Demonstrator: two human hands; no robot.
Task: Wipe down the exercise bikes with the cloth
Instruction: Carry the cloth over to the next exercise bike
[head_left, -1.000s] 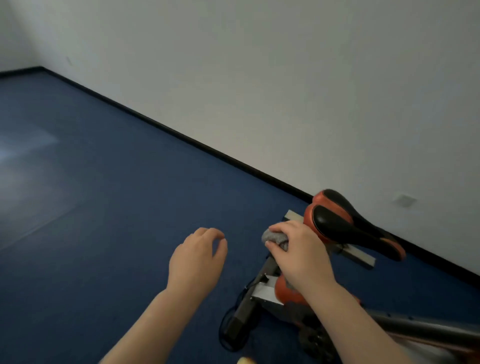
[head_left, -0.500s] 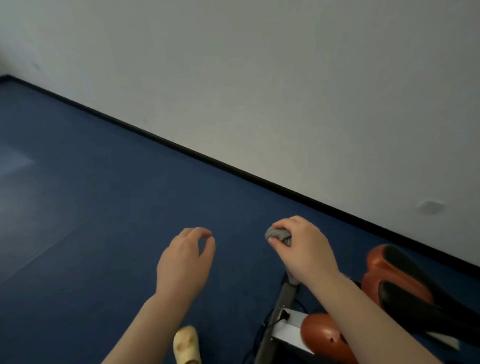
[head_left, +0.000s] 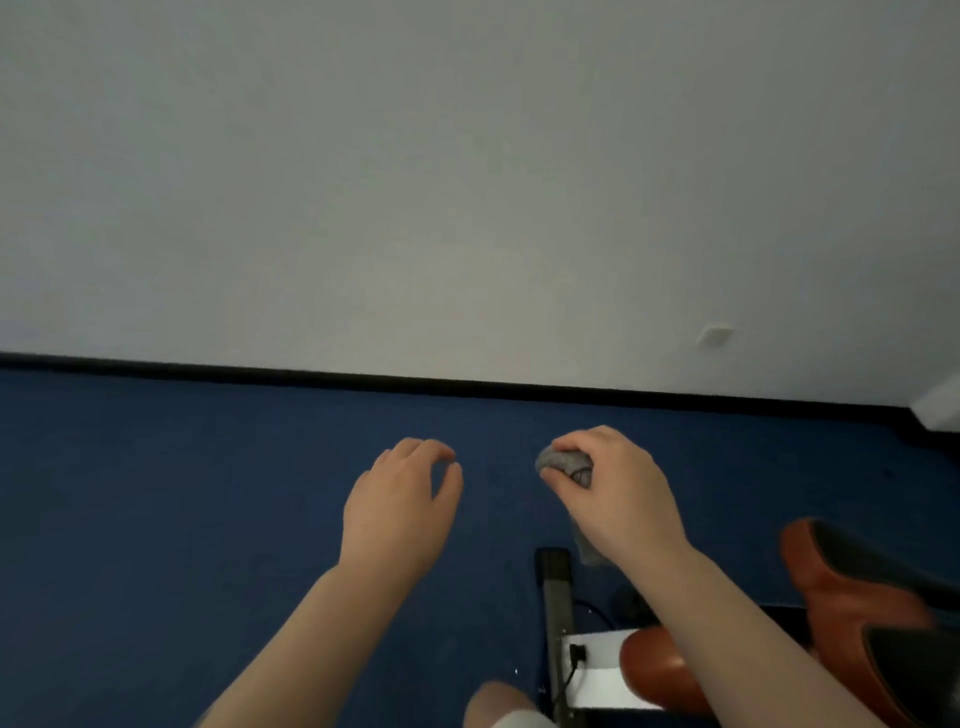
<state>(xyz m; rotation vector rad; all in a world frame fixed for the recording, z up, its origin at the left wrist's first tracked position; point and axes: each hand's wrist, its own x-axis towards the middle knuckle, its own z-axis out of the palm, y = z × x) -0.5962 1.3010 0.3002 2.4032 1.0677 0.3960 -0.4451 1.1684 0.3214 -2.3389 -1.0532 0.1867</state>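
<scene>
Your right hand (head_left: 618, 499) is closed around a bunched grey cloth (head_left: 563, 464), held in the air above the blue floor (head_left: 182, 519). Your left hand (head_left: 397, 506) hangs empty, fingers loosely curled. The orange-and-black exercise bike (head_left: 852, 603) sits at lower right.

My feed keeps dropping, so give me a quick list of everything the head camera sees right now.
exercise bike: one, orange housing on a grey and white frame, bottom right, partly cut off by the frame edge
saddle: one, orange and black, far right, above the bike frame
cable: one, black, plugged in at the bike's white panel
cloth: one, grey, bunched in the right hand
floor: blue, lower half of the view
wall: white, upper half, with a black baseboard
wall plate: one, white, low on the wall at right
left hand: empty, fingers curled, over the floor
right hand: grip closed on the cloth
</scene>
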